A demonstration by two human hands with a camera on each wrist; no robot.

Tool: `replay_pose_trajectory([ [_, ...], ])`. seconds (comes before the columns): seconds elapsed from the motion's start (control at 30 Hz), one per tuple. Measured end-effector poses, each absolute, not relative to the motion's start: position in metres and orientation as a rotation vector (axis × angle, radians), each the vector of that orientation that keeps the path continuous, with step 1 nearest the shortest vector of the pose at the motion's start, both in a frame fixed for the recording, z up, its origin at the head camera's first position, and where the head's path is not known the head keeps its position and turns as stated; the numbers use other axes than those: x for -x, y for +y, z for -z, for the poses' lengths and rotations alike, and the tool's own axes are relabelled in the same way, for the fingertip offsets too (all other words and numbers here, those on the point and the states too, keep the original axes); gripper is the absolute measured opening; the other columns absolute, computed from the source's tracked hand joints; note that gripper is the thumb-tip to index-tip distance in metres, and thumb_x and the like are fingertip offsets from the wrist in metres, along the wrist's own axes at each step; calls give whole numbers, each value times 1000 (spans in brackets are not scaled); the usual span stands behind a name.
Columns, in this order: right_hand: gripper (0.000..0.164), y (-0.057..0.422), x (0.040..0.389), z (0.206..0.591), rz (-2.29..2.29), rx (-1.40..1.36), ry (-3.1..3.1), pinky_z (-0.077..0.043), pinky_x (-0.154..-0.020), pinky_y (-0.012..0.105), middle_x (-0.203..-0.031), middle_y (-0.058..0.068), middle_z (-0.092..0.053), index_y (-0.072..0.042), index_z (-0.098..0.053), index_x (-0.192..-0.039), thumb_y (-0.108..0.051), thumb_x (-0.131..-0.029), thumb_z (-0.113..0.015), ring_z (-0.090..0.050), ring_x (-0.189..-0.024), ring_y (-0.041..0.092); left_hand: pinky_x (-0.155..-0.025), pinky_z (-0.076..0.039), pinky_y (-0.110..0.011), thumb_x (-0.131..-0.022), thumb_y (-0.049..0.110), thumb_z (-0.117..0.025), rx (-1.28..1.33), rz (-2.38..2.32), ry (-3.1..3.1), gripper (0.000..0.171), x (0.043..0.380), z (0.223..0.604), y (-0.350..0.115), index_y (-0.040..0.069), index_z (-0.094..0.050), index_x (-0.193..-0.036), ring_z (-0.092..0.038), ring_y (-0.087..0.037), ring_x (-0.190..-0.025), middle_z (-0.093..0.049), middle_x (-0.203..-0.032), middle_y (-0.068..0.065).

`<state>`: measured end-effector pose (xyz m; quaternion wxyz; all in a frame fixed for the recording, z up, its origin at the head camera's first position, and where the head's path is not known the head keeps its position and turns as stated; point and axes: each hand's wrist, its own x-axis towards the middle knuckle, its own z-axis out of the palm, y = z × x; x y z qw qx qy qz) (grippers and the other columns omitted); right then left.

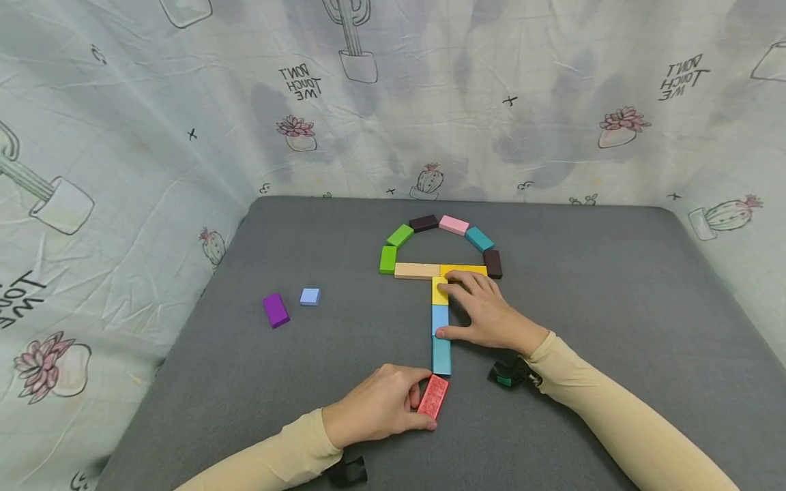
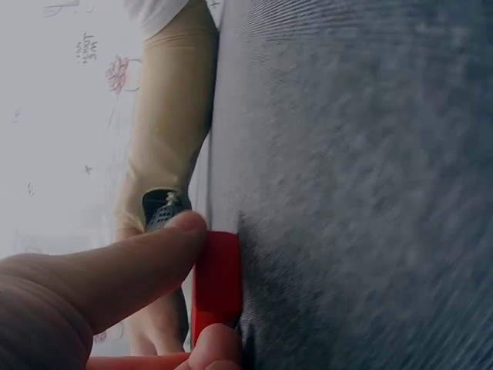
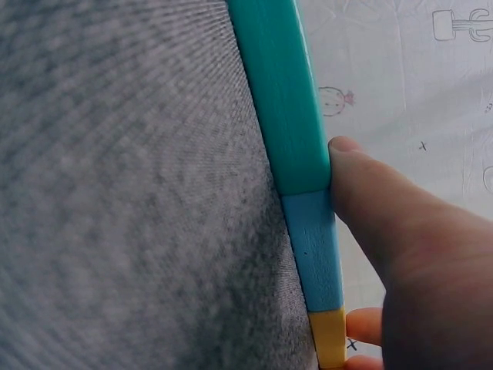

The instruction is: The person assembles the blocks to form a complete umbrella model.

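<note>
My left hand pinches a red block between thumb and fingers. The block lies slightly tilted at the near end of a column, and in the left wrist view the red block appears flat on the cloth. In the column, a teal block, a blue block and a yellow block lie end to end. My right hand rests along it with fingers spread. Its thumb touches near the joint of the teal block and the blue block; its fingertips are at the yellow blocks.
Beyond the column, a tan block and another yellow block form a crossbar. Several green, dark, pink and teal blocks arch over it. A purple block and a light blue block lie apart on the left.
</note>
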<state>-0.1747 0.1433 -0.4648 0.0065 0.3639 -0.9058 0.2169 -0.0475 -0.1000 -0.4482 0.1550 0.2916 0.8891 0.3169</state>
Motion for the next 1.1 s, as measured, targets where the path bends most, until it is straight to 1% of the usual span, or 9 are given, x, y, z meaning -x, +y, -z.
replay_pose_trajectory([
  [0.23,83,144,174,465,-674,-1143,-2830,-25,-114,71,-159,17,-40,-10,-52,-151,-57,-87,-79,-34,-145,45,-56,-41,-13,-82,29,-91,-846,-908,2569,60,46,450,-99,-2,-68,-129,-45,6,-60,-55,-69,13],
  [0.4,84,144,174,465,-670,-1143,-2833,-25,-114,71,-158,18,-40,-10,-52,-151,-56,-87,-80,-34,-145,45,-56,-42,-14,-84,32,-90,-833,-911,2551,62,47,450,-101,-2,-67,-131,-44,5,-60,-55,-70,13],
  [0.6,84,143,174,465,-682,-1140,-2843,-24,-115,70,-158,17,-39,-11,-51,-152,-57,-87,-79,-34,-145,45,-62,-46,-18,-87,34,-86,-781,-957,2673,60,59,432,-125,0,-66,-132,-49,1,-65,-59,-80,6],
  [0.73,85,143,174,465,-687,-1145,-2846,-24,-114,70,-159,17,-39,-11,-50,-153,-57,-87,-79,-34,-145,44,-69,-50,-26,-88,31,-86,-685,-909,2940,57,70,415,-162,3,-66,-133,-59,-10,-78,-66,-93,0],
  [0.83,85,144,175,465,-688,-1149,-2842,-25,-114,70,-158,17,-39,-10,-50,-152,-56,-87,-79,-34,-144,44,-80,-53,-39,-88,30,-85,-527,-802,3128,58,79,407,-196,4,-64,-135,-63,-23,-96,-68,-110,-8],
  [0.9,84,143,175,464,-690,-1149,-2840,-25,-113,70,-158,18,-39,-9,-51,-152,-55,-87,-80,-34,-144,45,-89,-52,-50,-89,29,-84,-415,-734,3206,59,85,404,-222,2,-62,-137,-61,-33,-111,-65,-123,-15],
  [0.97,85,143,175,464,-692,-1149,-2843,-25,-113,70,-158,18,-39,-9,-51,-152,-55,-87,-80,-34,-144,45,-96,-48,-60,-89,27,-83,-294,-676,3240,62,90,403,-249,-1,-59,-139,-54,-43,-122,-60,-133,-23],
  [1.03,84,143,175,463,-693,-1147,-2847,-25,-113,71,-158,18,-39,-9,-51,-152,-55,-87,-80,-34,-144,45,-101,-43,-66,-90,27,-82,-188,-626,3233,67,94,405,-273,-4,-54,-142,-48,-51,-128,-53,-140,-30],
  [1.1,84,144,175,464,-689,-1144,-2854,-25,-113,71,-159,18,-39,-10,-51,-152,-56,-87,-79,-34,-144,45,-103,-41,-69,-90,26,-81,-104,-589,3190,72,97,409,-290,-7,-49,-146,-46,-55,-130,-47,-143,-34],
])
